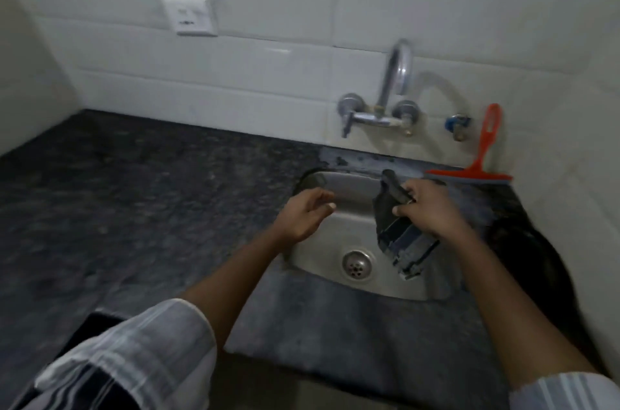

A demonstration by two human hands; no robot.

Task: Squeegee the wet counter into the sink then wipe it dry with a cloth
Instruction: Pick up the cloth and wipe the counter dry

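A person stands at a dark speckled counter (141, 195) with both forearms stretched over a small steel sink (349, 228) set into its right end. The right hand (432, 208) grips a dark blue checked cloth (402, 238), fingers curled round its bunched top, and the cloth hangs down over the basin, covering part of the sink's right side. The left hand (303, 213) hovers above the sink's left rim, its fingers loosely curled and holding nothing. A red squeegee (483, 154) leans upright against the white tiled wall behind the sink's right corner, its blade resting on the counter, well apart from both hands. A chrome wall tap (385, 107) arches over the basin, a small blue-handled valve (458, 126) sits just beside the squeegee's handle, and a white socket plate (191, 15) hangs on the tiles to the left. The drain (357, 265) shows in the basin floor. Striped sleeves (134, 356) are cut off at the bottom edge, and motion blur hides whether the counter is wet.
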